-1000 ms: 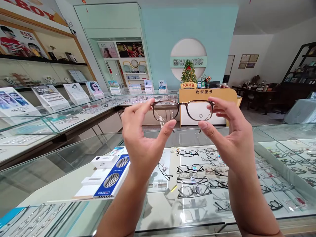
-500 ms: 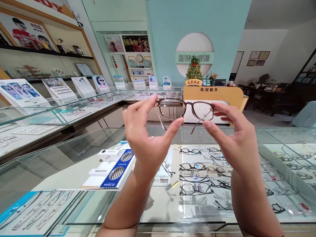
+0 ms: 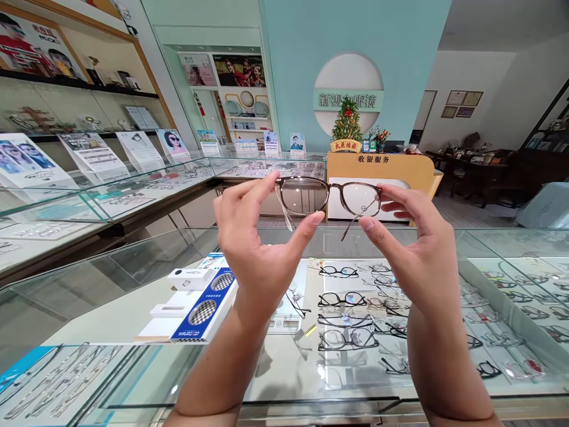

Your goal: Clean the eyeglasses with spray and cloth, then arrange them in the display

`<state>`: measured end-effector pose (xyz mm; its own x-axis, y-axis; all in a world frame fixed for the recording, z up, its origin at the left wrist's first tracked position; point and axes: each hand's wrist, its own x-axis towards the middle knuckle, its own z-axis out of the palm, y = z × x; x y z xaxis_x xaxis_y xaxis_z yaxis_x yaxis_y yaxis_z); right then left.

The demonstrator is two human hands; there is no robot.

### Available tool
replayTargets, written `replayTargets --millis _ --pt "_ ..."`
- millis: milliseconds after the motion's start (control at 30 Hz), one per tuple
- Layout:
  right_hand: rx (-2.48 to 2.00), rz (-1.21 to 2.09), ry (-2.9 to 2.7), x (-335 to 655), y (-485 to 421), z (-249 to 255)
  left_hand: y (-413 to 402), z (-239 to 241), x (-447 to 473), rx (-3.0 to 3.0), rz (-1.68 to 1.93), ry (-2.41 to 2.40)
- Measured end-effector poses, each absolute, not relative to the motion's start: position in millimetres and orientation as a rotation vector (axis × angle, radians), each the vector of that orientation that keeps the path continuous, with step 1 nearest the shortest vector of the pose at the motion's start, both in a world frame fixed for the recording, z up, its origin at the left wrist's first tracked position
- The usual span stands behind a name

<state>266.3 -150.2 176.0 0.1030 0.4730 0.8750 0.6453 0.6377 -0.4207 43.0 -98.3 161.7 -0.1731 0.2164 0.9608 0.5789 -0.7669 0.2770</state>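
A pair of dark-rimmed eyeglasses with clear lenses is held up in the air above the glass counter, its thin temples unfolded and pointing away from me. My left hand pinches the left end of the frame, with the thumb under the left lens rim. At the other end, my right hand grips the right hinge corner between fingers and thumb. A small logo shows on the right lens. Below the hands, several black-rimmed eyeglasses lie in rows inside the glass display counter.
A blue and white display box stands left of my left forearm. Thin-framed glasses lie at lower left. Another glass showcase carries standing cards. Beyond is a yellow cashier desk with a potted plant.
The eyeglasses and both hands have shifted slightly left in view, still in the same hold. The camera view has also moved a little.
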Motion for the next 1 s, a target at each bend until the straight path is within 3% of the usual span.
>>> replayTargets --millis 1000 --pt "-0.975 -0.337 -1.479 259.5 -145.9 173.9 -74.5 155.3 42.1 -2.003 -1.999 -1.039"
